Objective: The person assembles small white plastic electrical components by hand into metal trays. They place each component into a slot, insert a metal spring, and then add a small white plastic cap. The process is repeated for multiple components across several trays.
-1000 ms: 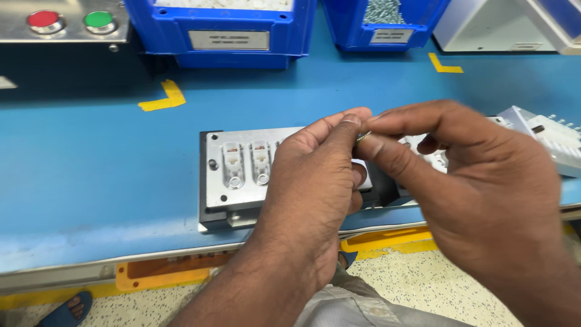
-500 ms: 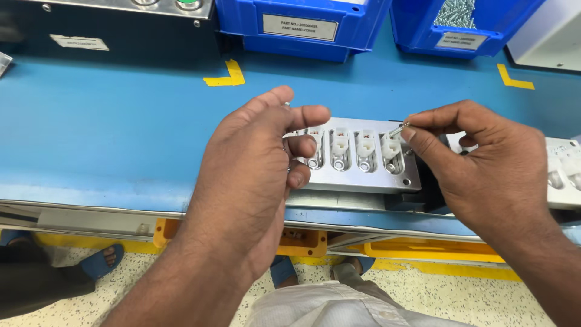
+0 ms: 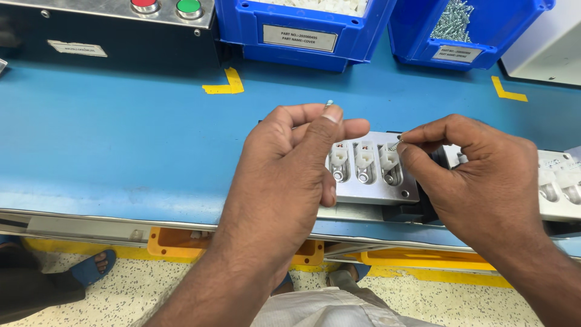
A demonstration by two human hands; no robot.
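A grey metal fixture plate (image 3: 369,191) lies on the blue conveyor belt (image 3: 121,139), with three small white plastic parts (image 3: 364,156) seated in its slots. My left hand (image 3: 290,163) hovers over the plate's left end and pinches a tiny metal spring (image 3: 329,104) between thumb and forefinger. My right hand (image 3: 478,175) pinches another small spring (image 3: 396,144) just above the rightmost white part. A second fixture plate (image 3: 560,188) shows at the right edge, partly hidden by my right hand.
Two blue bins stand at the back: one (image 3: 302,36) with white covers, one (image 3: 466,30) with small metal springs. A black control box (image 3: 109,33) with a red and a green button is at back left. Yellow corner marks (image 3: 227,85) sit on the belt.
My left hand has lifted off the plate and now holds a spring up in its fingertips. My right hand has brought its spring down close to the rightmost white part.
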